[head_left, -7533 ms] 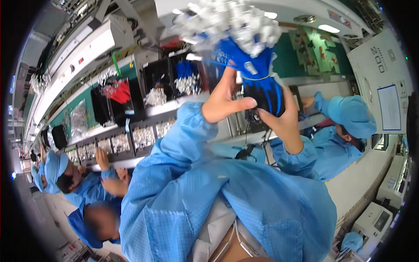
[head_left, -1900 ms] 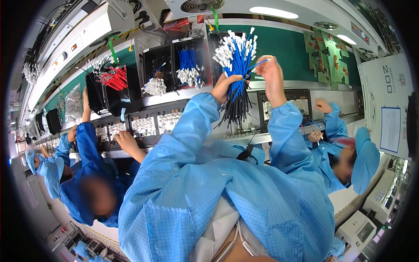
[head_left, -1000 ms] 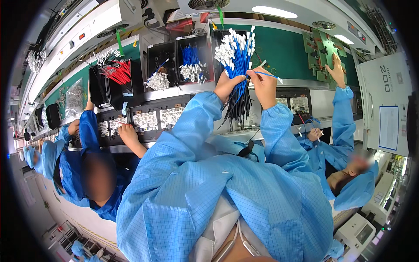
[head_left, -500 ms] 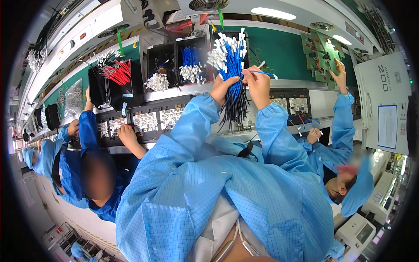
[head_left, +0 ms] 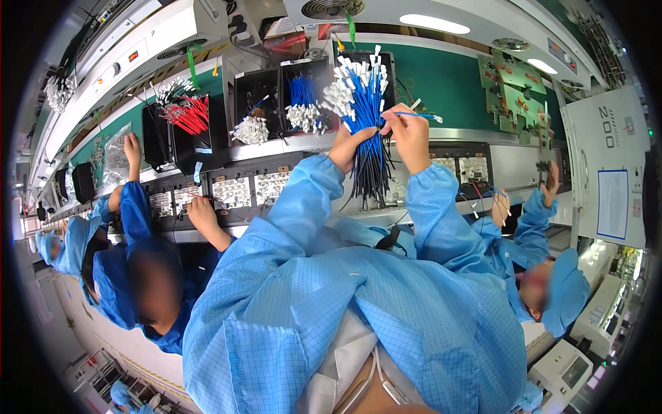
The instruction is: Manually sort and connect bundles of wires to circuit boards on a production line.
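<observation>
Moved inward since the frame about two seconds ago, the right hand (head_left: 409,136) pinches a single blue wire (head_left: 423,116) pointing toward 3 o'clock; the left hand (head_left: 347,145) grips the waist of the blue-and-black wire bundle (head_left: 370,110), white connectors (head_left: 341,93) toward 12 o'clock. Apparent step: working one wire at the waist, which calls next for a steady left grip and a controlled right pinch.

Right fingers (head_left: 397,117) beside left fingers (head_left: 363,134)

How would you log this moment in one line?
left hand: grips wire bundle | right hand: holds single blue wire | white connectors: at bundle's far end
</observation>
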A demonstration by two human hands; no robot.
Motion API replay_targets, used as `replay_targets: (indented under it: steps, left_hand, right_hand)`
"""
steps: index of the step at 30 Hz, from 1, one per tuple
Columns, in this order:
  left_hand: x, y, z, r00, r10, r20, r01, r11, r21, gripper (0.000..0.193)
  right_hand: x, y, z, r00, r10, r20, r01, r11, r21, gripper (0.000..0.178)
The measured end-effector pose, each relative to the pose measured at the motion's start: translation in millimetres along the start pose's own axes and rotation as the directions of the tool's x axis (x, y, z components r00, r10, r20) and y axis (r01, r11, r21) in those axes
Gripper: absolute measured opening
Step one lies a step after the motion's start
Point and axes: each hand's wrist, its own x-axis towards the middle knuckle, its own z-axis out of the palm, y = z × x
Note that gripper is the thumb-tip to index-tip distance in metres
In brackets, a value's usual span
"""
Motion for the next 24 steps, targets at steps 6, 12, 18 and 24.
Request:
replay_targets:
  steps: [6, 12, 18, 24]
  left_hand:
    - [-5, -4, -2, 1.0, 0.008, -0.003, -0.008, 0.999, 0.045, 0.036]
    - [-5, -2, 1, 0.999, 0.033, 0.033, -0.036, 0.994, 0.099, 0.031]
    - [-4, 6, 9, 0.995, 0.091, 0.034, -0.092, 0.995, 0.034, 0.02]
    - [-1, -6, 0, 0.992, 0.123, 0.035, -0.126, 0.988, 0.087, 0.025]
  right_hand:
    - [-4, 15, 6, 0.999, -0.018, 0.039, 0.018, 1.0, 0.0, 0.011]
    - [-10, 16, 10, 0.995, -0.087, 0.04, 0.086, 0.996, 0.021, 0.011]
    - [-15, 5, 9, 0.998, -0.032, 0.061, 0.031, 0.999, 0.023, 0.011]
    - [-19, -6, 10, 0.992, -0.072, 0.102, 0.073, 0.997, -0.007, 0.012]
